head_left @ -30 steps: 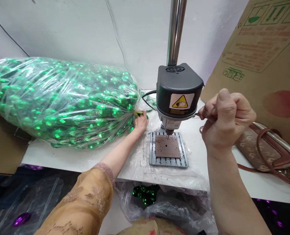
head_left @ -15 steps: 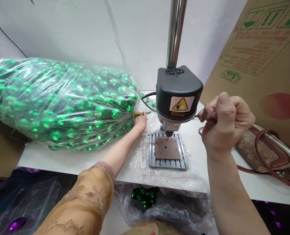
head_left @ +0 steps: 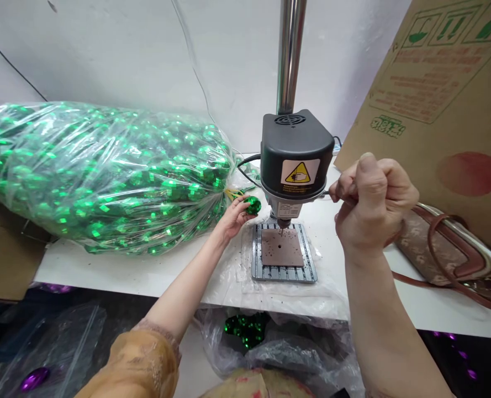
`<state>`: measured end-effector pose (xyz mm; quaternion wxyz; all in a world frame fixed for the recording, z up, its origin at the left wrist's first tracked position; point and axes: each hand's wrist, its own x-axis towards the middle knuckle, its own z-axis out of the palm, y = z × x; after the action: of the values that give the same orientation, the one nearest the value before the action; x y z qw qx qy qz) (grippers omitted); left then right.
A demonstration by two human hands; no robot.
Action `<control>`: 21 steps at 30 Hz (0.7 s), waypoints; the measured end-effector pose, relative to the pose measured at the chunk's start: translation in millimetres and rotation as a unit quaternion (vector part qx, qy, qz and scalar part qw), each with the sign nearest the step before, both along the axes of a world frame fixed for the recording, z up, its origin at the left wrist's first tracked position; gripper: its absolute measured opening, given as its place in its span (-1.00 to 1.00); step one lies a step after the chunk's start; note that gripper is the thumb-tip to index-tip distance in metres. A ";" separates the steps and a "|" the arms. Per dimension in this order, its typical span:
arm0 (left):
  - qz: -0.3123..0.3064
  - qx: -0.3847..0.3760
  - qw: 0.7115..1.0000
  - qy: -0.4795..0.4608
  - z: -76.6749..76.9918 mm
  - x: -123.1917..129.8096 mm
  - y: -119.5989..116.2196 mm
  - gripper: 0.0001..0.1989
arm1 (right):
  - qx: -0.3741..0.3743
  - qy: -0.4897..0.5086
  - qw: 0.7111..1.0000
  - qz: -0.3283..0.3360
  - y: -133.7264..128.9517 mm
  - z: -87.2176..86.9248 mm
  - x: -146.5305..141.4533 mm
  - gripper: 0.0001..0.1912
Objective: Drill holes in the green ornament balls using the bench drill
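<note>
My left hand [head_left: 232,218] holds a shiny green faceted ball [head_left: 252,205] in its fingers, beside the gathered mouth of a clear bag of green balls [head_left: 137,182]. Right of it stands a black drill press [head_left: 297,149] with a warning label. My right hand [head_left: 371,202] is wrapped round the press's lever [head_left: 325,193], of which only a short dark part shows. Beneath the drill bit, a brown square plate [head_left: 289,254] with a dark hole and scattered crumbs lies on the slotted metal base [head_left: 284,275].
A large cardboard box [head_left: 427,138] leans at the right, with a patterned handbag [head_left: 431,249] in front of it. Below the table edge [head_left: 228,301], plastic bags hold green balls [head_left: 245,330]. A purple ball [head_left: 35,379] lies low at the left.
My left hand has drawn back slightly from the bag's mouth, and a green ball now shows in its fingers. My right hand stays on the lever.
</note>
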<state>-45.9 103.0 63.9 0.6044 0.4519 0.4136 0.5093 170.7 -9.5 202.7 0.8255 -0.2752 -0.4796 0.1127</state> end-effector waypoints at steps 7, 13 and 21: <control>0.009 0.025 1.000 0.005 -29.9 20.8 -57.3 -0.34 | 0.002 -0.010 1.000 -0.002 0.5 -2.3 0.9 -0.53; -0.023 0.070 0.996 0.058 -49.1 30.8 -70.1 -0.38 | 0.009 -0.010 1.000 0.000 1.7 -2.9 1.7 -0.54; -0.051 0.112 0.986 0.112 -52.9 33.6 -73.2 -0.36 | 0.016 -0.004 1.000 0.012 -0.2 -2.8 0.2 -0.56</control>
<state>-12.3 29.8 10.9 0.5250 0.5916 0.3957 0.4667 170.9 -9.7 199.9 0.8265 -0.2566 -0.4879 0.1137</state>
